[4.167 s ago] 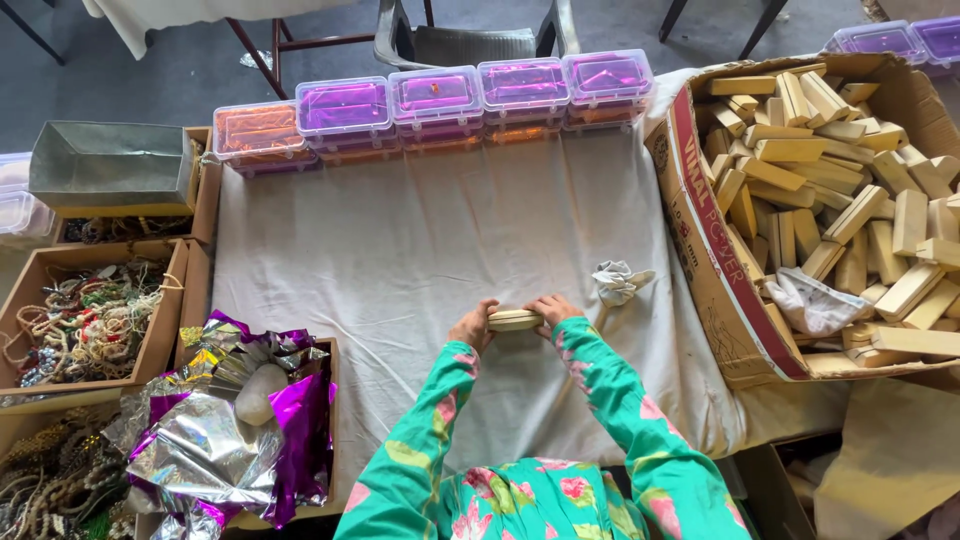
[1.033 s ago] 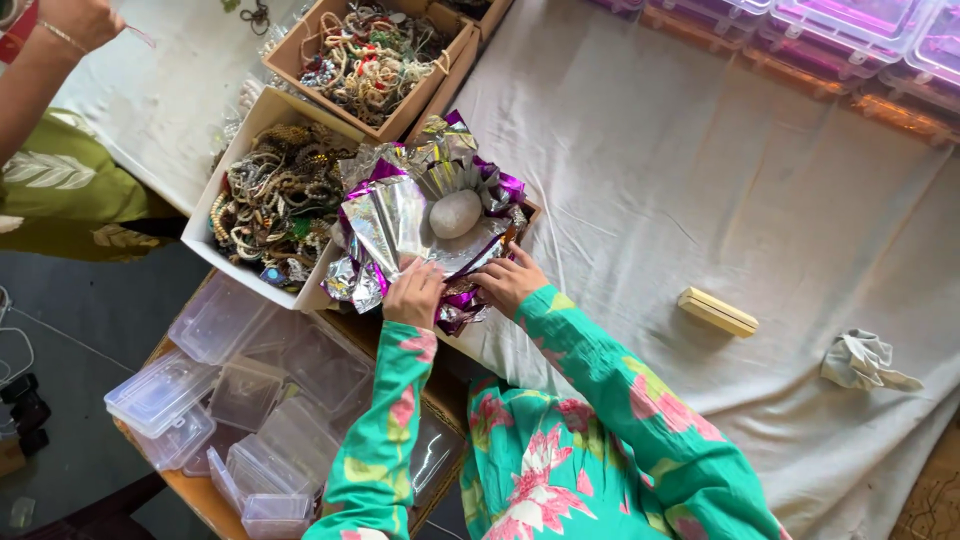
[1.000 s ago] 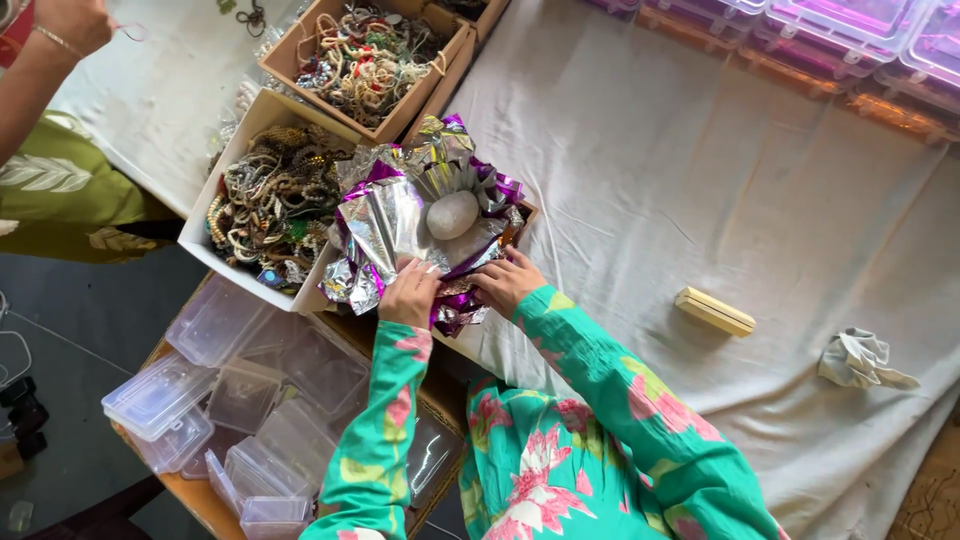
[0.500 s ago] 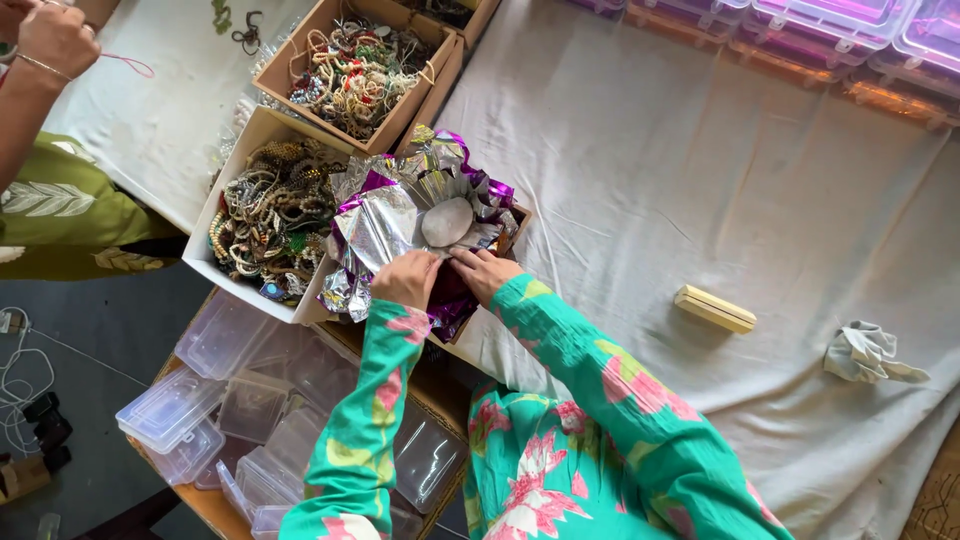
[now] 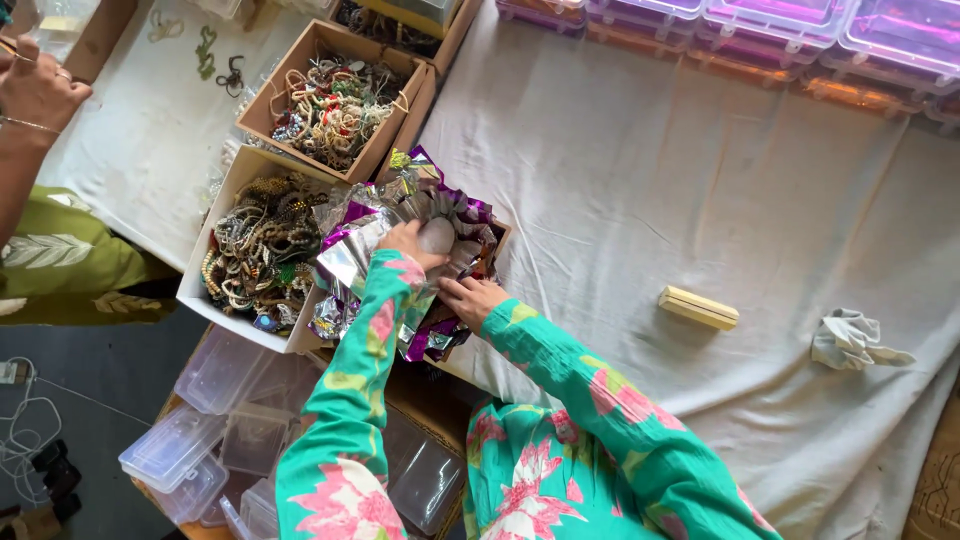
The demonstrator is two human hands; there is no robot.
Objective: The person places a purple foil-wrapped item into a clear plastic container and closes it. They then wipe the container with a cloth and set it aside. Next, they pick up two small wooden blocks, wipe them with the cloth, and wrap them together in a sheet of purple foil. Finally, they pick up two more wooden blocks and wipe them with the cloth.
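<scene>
A cardboard box [image 5: 500, 232] at the table's left edge is stuffed with crumpled silver and purple foil wrappers [image 5: 350, 255]. My left hand [image 5: 408, 240] reaches into the middle of the foil, fingers curled down on the wrappers by a pale round shape. My right hand [image 5: 470, 297] rests on the foil at the box's near edge, fingers pressing into it. A small wooden block [image 5: 698, 308] lies alone on the white cloth [image 5: 700, 180], well to the right of both hands.
Two boxes of tangled bangles and beads [image 5: 330, 105] [image 5: 255, 250] stand left of the foil. Coloured lidded plastic cases [image 5: 800, 30] line the far edge. A crumpled white rag [image 5: 850, 340] lies at right. Clear plastic boxes [image 5: 200, 430] sit below. Another person's hand [image 5: 35, 90] is at top left.
My left hand has pushed deeper into the foil, over the pale round shape. My right hand has slid back to the box's near edge. The wooden block has stayed on the cloth.
</scene>
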